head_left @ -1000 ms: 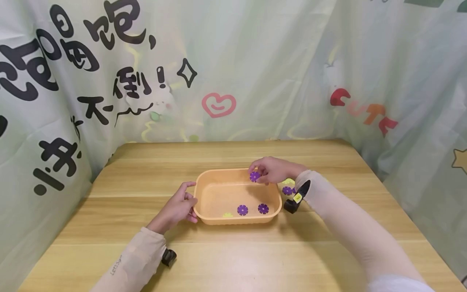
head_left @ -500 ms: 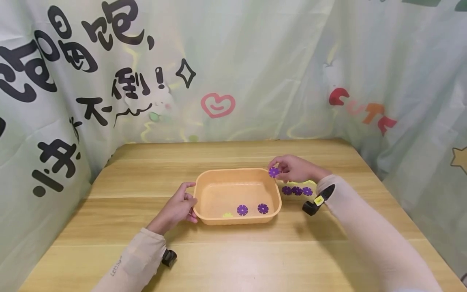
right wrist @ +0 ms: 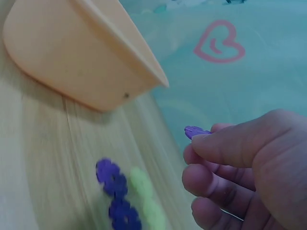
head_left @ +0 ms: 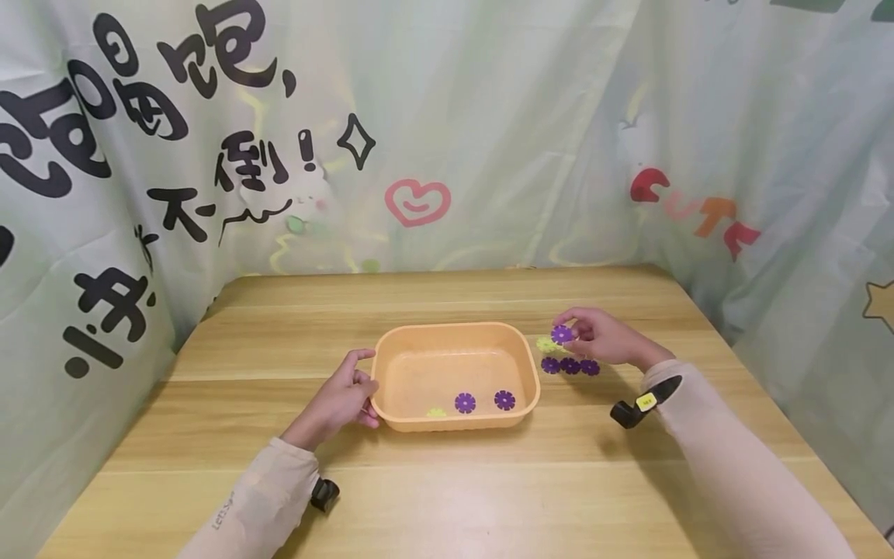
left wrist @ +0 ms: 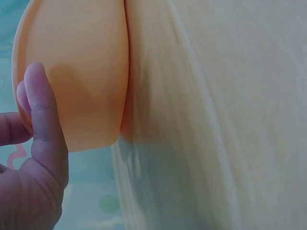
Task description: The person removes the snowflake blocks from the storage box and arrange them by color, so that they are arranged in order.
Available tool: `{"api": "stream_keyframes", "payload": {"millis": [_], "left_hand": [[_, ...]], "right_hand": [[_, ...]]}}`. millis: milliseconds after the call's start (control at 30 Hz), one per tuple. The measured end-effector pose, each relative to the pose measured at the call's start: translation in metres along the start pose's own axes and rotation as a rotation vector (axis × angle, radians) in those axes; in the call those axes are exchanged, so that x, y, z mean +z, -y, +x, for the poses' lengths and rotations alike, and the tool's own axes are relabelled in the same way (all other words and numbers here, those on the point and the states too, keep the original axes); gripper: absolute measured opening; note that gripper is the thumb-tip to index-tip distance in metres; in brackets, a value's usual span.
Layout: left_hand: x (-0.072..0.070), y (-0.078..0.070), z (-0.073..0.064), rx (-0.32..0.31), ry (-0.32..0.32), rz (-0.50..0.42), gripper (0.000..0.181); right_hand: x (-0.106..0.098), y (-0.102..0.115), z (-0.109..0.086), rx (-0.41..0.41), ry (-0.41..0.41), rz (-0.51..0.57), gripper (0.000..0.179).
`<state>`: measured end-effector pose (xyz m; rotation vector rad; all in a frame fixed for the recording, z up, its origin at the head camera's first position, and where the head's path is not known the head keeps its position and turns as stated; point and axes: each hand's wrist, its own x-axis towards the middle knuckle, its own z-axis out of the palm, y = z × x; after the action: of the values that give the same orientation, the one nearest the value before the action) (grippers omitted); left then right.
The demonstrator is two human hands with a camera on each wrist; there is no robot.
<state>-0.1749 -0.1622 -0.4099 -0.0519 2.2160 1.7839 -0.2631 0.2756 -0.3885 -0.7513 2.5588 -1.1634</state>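
My left hand holds the left end of a peach plastic basin, its thumb against the outer wall near the rim. Between thumb and fingers of my right hand is a purple notched snowflake disc, held upright above the table just right of the basin. Below it lie a row of purple discs and a row of yellow-green discs, the latter partly hidden by the hand in the head view. Inside the basin are two purple discs and a yellow-green one, mostly hidden by the front rim.
The wooden table runs back to a printed curtain that hangs behind it and along both sides. Black camera mounts sit on both wrists, over beige sleeves.
The right hand has carried the pinched purple disc from over the basin's back right corner to the right, above the rows of discs. The left hand has stayed at the basin.
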Motion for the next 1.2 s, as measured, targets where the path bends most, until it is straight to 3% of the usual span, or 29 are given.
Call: {"api": "stream_keyframes", "payload": {"millis": [167, 700, 1200], "left_hand": [[0.000, -0.001, -0.001, 0.007, -0.002, -0.001, 0.056], [0.000, 0.002, 0.000, -0.003, -0.021, 0.002, 0.056], [0.001, 0.001, -0.001, 0.015, -0.019, 0.016, 0.056]], "right_hand": [[-0.001, -0.011, -0.012, 0.026, -0.058, 0.028, 0.041], [-0.003, -0.052, -0.048, 0.136, -0.099, 0.102, 0.041], [-0.003, -0.063, -0.063, 0.209, -0.094, -0.020, 0.035]]}}
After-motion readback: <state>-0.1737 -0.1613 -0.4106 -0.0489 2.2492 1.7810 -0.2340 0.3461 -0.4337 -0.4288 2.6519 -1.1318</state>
